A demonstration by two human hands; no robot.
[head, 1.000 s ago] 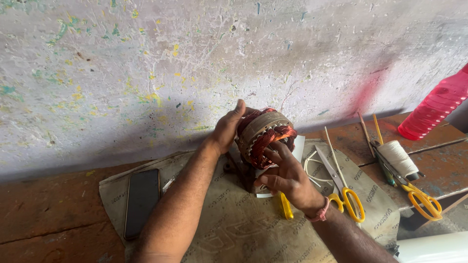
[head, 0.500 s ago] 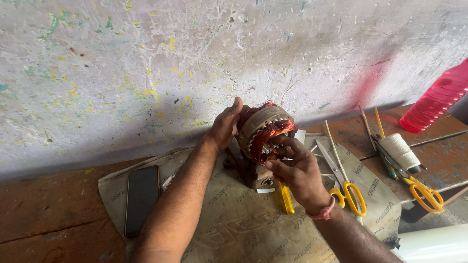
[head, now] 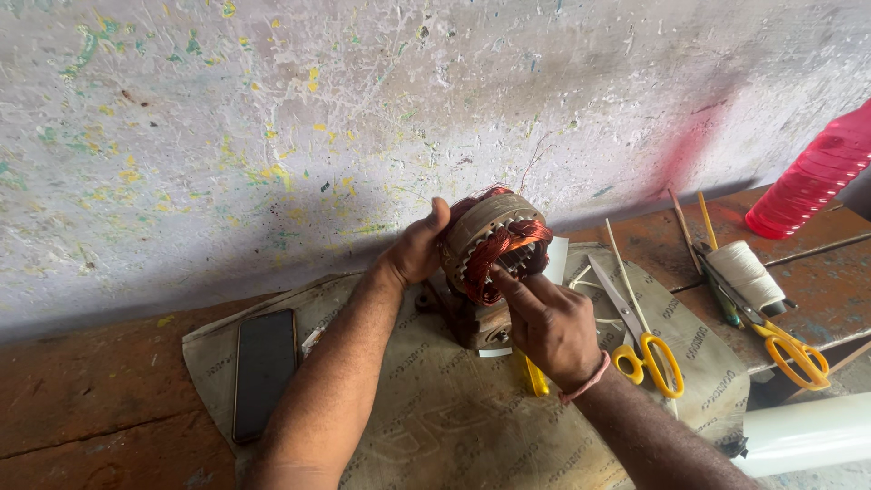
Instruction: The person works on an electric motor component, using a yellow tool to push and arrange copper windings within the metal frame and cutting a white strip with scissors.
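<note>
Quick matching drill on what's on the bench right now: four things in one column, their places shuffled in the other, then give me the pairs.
1. motor stator
2. phone
3. red bottle
4. thread spool

A. flat on the cloth, left of the left forearm
B. far right, against the wall
C. between left hand and right hand
D. on the bench, right of the yellow-handled scissors on the cloth

Pairs: 1-C, 2-A, 3-B, 4-D

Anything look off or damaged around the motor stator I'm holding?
Nothing looks damaged. The stator sits tilted on a wooden block between left hand and right hand; thin copper wire strands stick up loose from its top.
</note>
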